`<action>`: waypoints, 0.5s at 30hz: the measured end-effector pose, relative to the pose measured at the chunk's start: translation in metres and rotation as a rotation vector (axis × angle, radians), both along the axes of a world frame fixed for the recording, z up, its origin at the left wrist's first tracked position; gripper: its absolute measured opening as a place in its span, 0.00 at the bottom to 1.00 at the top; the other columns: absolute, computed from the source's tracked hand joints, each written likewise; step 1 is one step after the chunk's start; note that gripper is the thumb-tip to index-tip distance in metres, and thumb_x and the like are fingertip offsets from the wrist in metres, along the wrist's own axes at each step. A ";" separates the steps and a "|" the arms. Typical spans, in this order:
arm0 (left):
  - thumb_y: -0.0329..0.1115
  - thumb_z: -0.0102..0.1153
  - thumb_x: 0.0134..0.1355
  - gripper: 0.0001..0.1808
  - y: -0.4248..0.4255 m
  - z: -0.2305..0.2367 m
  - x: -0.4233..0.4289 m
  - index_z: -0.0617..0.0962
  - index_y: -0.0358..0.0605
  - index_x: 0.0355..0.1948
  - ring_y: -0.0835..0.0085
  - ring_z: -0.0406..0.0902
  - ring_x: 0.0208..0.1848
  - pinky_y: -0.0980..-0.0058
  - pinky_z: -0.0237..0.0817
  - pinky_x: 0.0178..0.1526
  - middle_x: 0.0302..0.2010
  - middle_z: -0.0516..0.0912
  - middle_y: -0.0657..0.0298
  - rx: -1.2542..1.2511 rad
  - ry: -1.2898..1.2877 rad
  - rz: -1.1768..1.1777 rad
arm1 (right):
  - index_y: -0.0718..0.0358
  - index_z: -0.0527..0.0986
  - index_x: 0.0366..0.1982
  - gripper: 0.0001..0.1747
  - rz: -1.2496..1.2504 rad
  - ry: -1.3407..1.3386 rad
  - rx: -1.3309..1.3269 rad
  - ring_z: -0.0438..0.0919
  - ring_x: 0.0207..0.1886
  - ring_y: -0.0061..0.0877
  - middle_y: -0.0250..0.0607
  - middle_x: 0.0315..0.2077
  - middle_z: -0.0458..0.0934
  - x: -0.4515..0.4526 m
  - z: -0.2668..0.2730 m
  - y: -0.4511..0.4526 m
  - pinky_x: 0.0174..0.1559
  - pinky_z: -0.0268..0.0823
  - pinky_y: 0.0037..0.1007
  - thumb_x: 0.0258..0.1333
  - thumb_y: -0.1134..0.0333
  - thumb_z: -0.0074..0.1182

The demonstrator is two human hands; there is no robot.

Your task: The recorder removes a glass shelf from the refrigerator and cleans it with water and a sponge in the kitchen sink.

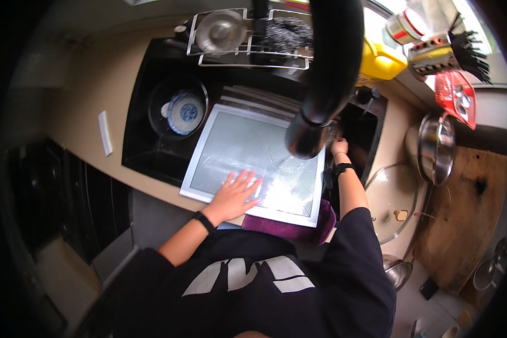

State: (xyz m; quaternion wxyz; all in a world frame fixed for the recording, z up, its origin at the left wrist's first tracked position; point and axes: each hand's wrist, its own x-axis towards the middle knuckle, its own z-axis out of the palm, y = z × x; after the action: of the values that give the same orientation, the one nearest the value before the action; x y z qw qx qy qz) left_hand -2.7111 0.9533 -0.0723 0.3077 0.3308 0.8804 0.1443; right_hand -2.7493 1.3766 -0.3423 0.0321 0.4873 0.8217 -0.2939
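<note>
A silver-framed metal mesh panel (236,148) lies slanted across the black sink (148,156), its surface shiny as if wet. My left hand (236,194) rests flat on the panel's near part, fingers spread and nothing held. Beyond the panel's right edge, my right hand (339,146) reaches into the right side of the sink. Its fingers look curled, but whether they hold something cannot be made out. The black faucet (308,135) hangs over the panel and covers part of it. Under the panel's near edge is a purple cloth (274,226).
A round basin (153,114) with a blue-patterned dish (188,113) sits in the sink's left part. Behind stand a wire rack (253,63) and a yellow jug (382,61). On the right are a glass lid (388,190), a steel bowl (437,148) and a wooden cutting board (464,228).
</note>
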 end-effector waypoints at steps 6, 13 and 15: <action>0.55 0.41 0.66 0.33 -0.021 -0.019 -0.010 0.57 0.58 0.69 0.58 0.46 0.72 0.52 0.34 0.70 0.70 0.55 0.56 -0.065 0.042 0.019 | 0.62 0.74 0.27 0.09 0.020 -0.008 0.108 0.79 0.35 0.43 0.49 0.28 0.80 0.001 0.036 -0.010 0.40 0.70 0.37 0.51 0.63 0.55; 0.54 0.43 0.66 0.33 -0.093 -0.016 -0.031 0.57 0.55 0.69 0.58 0.47 0.72 0.50 0.35 0.69 0.70 0.55 0.55 -0.184 0.207 0.224 | 0.68 0.72 0.31 0.10 0.070 0.269 0.012 0.72 0.41 0.43 0.51 0.36 0.73 0.001 0.093 -0.012 0.47 0.65 0.38 0.56 0.66 0.50; 0.53 0.43 0.66 0.34 -0.098 -0.011 -0.024 0.57 0.54 0.69 0.58 0.47 0.72 0.50 0.34 0.69 0.70 0.55 0.55 -0.176 0.212 0.219 | 0.68 0.72 0.31 0.11 0.220 0.400 0.134 0.71 0.41 0.41 0.50 0.36 0.73 0.010 0.128 -0.036 0.47 0.64 0.37 0.56 0.66 0.49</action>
State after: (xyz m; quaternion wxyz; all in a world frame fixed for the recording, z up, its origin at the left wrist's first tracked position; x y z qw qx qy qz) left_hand -2.7353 0.8551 -0.0838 0.2232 0.2179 0.9479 0.0638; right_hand -2.7392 1.3409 -0.2146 -0.1319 0.3279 0.8775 -0.3243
